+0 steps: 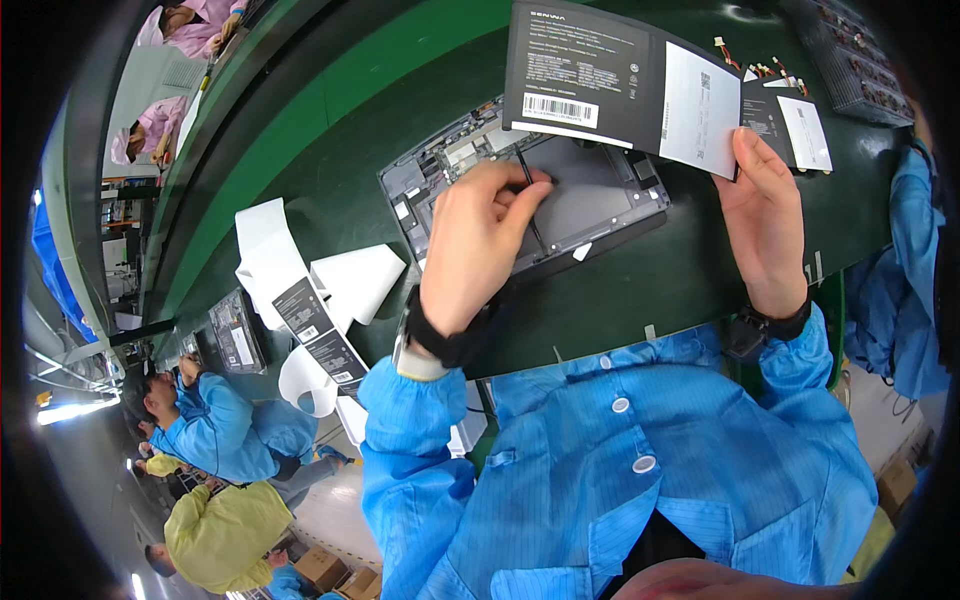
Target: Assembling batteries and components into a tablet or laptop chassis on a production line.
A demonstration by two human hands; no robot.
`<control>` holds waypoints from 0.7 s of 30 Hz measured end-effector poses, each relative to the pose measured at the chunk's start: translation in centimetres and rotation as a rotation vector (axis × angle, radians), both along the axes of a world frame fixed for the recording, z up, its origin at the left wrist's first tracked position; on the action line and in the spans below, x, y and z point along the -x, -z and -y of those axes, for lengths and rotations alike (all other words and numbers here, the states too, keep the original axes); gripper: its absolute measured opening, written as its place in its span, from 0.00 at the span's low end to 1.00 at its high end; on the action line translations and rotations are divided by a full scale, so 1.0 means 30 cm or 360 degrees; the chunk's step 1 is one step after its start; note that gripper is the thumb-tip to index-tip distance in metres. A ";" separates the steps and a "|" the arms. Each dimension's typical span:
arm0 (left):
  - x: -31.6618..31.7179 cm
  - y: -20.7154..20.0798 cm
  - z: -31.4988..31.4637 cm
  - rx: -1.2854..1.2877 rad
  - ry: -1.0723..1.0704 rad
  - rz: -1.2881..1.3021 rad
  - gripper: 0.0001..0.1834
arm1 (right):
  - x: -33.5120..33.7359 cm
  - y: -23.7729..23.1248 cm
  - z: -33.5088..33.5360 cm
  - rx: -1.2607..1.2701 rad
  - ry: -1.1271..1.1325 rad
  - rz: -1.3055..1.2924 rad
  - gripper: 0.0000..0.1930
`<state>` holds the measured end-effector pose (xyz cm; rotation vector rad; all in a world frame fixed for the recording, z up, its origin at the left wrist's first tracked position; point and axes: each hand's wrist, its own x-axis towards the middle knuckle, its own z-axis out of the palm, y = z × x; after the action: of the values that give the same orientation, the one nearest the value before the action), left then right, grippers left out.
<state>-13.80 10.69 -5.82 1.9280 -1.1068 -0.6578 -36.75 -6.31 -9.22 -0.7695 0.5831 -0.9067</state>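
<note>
Gently guide the thin dark piece your left hand pinches over the open laptop base. Keep the black battery pack your right hand grips, at the base's far right, unbent.

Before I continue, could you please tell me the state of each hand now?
Left hand: closed, apparently pinching a thin black strip over the opened device.
Right hand: closed, holding the flat black battery pack by its edge.

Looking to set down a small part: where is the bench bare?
Green bench is bare between the open device casing and front edge, also between casing and white paper. Crowded: far right, with a labelled black pack, wires, gray tray.
</note>
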 end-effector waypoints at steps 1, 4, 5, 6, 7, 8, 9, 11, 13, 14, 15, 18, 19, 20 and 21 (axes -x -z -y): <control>0.009 -0.021 -0.024 0.0072 0.0027 0.0025 0.06 | 0.008 -0.001 0.008 -0.0004 0.0005 0.0005 0.13; 0.059 -0.057 -0.105 0.0216 0.0091 0.0455 0.06 | 0.029 0.006 0.032 0.0105 0.0018 -0.0128 0.12; 0.096 -0.070 -0.128 0.0231 0.0089 0.0452 0.07 | 0.026 -0.001 0.040 0.0178 -0.0044 -0.0251 0.11; 0.125 -0.080 -0.170 0.0228 0.0129 0.0514 0.09 | 0.013 -0.020 0.036 0.0254 -0.0125 -0.0358 0.11; 0.151 -0.091 -0.189 0.0247 0.0181 0.0601 0.11 | 0.000 -0.035 0.029 0.0247 -0.0136 -0.0355 0.11; 0.170 -0.084 -0.205 0.0288 0.0214 0.0635 0.13 | -0.020 -0.051 0.018 0.0367 -0.0200 -0.0451 0.10; 0.187 -0.069 -0.219 0.0328 0.0239 0.0666 0.15 | -0.044 -0.062 0.002 0.0489 -0.0271 -0.0549 0.10; 0.225 -0.028 -0.239 0.0520 0.0211 0.0797 0.19 | -0.092 -0.068 -0.034 0.0521 -0.0312 -0.0592 0.09; 0.239 0.011 -0.248 0.0569 0.0229 0.0853 0.21 | -0.118 -0.067 -0.057 0.0619 -0.0380 -0.0681 0.08; 0.243 0.026 -0.256 0.0579 0.0217 0.0860 0.21 | -0.130 -0.064 -0.069 0.0621 -0.0401 -0.0687 0.08; 0.244 0.039 -0.259 0.0598 0.0215 0.0861 0.21 | -0.133 -0.063 -0.077 0.0632 -0.0447 -0.0725 0.07; 0.240 0.051 -0.277 0.0622 0.0213 0.0860 0.21 | -0.152 -0.064 -0.107 0.0684 -0.0499 -0.0784 0.07; 0.234 0.053 -0.283 0.0624 0.0204 0.0850 0.21 | -0.159 -0.064 -0.115 0.0719 -0.0497 -0.0790 0.07; 0.225 0.052 -0.288 0.0653 0.0207 0.0832 0.21 | -0.163 -0.065 -0.117 0.0723 -0.0505 -0.0799 0.07; 0.213 0.051 -0.292 0.0681 0.0215 0.0810 0.21 | -0.163 -0.065 -0.115 0.0740 -0.0539 -0.0804 0.06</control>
<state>-20.20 19.43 -7.34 1.6884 -1.5546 0.0259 -31.86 -2.86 -7.28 -1.4945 0.6603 -0.5295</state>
